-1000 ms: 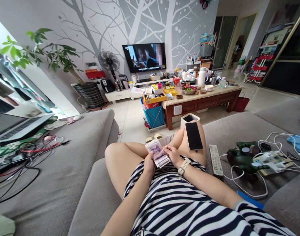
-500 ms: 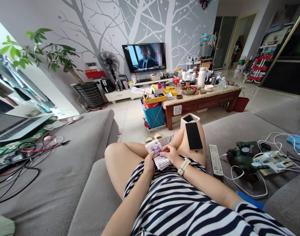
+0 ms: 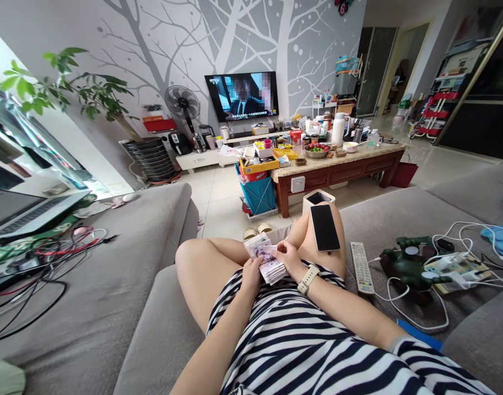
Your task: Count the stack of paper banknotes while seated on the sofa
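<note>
I sit cross-legged on a grey sofa (image 3: 111,307) in a striped dress. My left hand (image 3: 250,275) is closed around the lower end of a stack of banknotes (image 3: 264,258) held over my lap. My right hand (image 3: 289,259), with a white watch (image 3: 308,278) on the wrist, pinches the notes on their right side with thumb and fingers. The top notes are fanned up and away from me. A black phone (image 3: 324,227) lies flat on my right knee, just right of the hands.
A white remote (image 3: 361,267), a green toy fist (image 3: 408,264) and tangled white cables (image 3: 461,258) lie on the sofa to my right. A laptop (image 3: 24,211) and wires sit at the left. Ahead stand a white bin (image 3: 317,198), a cluttered coffee table (image 3: 337,164) and a TV (image 3: 241,96).
The top banknote has been folded down lower against the stack by my right fingers. Both hands stay in the same place over my lap.
</note>
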`<control>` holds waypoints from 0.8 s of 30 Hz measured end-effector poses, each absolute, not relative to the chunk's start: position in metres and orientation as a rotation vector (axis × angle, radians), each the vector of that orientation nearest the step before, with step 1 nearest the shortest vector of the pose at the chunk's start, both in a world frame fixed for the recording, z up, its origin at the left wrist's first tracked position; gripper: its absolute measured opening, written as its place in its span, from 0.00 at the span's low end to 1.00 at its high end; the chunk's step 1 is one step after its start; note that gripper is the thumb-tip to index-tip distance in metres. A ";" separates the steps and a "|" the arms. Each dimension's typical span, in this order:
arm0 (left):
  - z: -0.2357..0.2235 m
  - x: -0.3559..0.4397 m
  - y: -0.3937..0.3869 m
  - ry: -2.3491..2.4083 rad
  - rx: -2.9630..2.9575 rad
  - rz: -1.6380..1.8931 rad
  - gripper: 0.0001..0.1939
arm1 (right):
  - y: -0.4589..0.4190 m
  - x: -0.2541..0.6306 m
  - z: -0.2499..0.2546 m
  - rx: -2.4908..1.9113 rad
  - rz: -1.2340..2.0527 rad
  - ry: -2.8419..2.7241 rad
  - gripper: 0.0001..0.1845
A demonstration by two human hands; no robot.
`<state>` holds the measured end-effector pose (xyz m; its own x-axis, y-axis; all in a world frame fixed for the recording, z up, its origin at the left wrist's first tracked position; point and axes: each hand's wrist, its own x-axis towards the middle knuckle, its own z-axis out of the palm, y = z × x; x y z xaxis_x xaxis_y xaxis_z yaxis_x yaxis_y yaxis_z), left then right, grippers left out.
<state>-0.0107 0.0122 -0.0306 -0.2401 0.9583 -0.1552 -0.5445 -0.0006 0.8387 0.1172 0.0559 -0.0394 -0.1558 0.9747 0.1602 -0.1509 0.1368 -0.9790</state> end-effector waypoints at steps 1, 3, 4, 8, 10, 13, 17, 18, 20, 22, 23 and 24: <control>-0.030 -0.011 0.012 0.999 0.575 1.560 0.16 | 0.056 0.117 -0.040 -0.913 1.274 -1.288 0.16; -0.031 -0.011 0.013 1.006 0.575 1.559 0.16 | 0.057 0.117 -0.041 -0.912 1.273 -1.291 0.16; -0.031 -0.011 0.013 1.009 0.575 1.557 0.16 | 0.057 0.117 -0.042 -0.912 1.275 -1.295 0.16; -0.034 -0.012 0.014 1.013 0.572 1.559 0.14 | 0.056 0.117 -0.040 -0.906 1.278 -1.297 0.18; -0.036 -0.012 0.015 1.002 0.570 1.580 0.14 | 0.055 0.117 -0.038 -0.896 1.288 -1.288 0.18; -0.038 -0.011 0.018 0.967 0.564 1.610 0.16 | 0.052 0.117 -0.034 -0.869 1.317 -1.271 0.18; -0.041 -0.011 0.021 0.953 0.539 1.636 0.15 | 0.048 0.117 -0.029 -0.811 1.392 -1.250 0.16; -0.041 -0.011 0.021 0.953 0.533 1.639 0.15 | 0.048 0.117 -0.029 -0.798 1.414 -1.246 0.16; -0.040 -0.011 0.021 0.952 0.525 1.640 0.15 | 0.048 0.117 -0.028 -0.777 1.454 -1.238 0.15; -0.039 -0.011 0.020 0.950 0.518 1.635 0.14 | 0.047 0.117 -0.026 -0.764 1.482 -1.232 0.14; -0.038 -0.011 0.020 0.949 0.515 1.632 0.14 | 0.047 0.117 -0.025 -0.759 1.491 -1.230 0.14; -0.037 -0.011 0.020 0.949 0.513 1.628 0.14 | 0.046 0.117 -0.024 -0.756 1.497 -1.227 0.15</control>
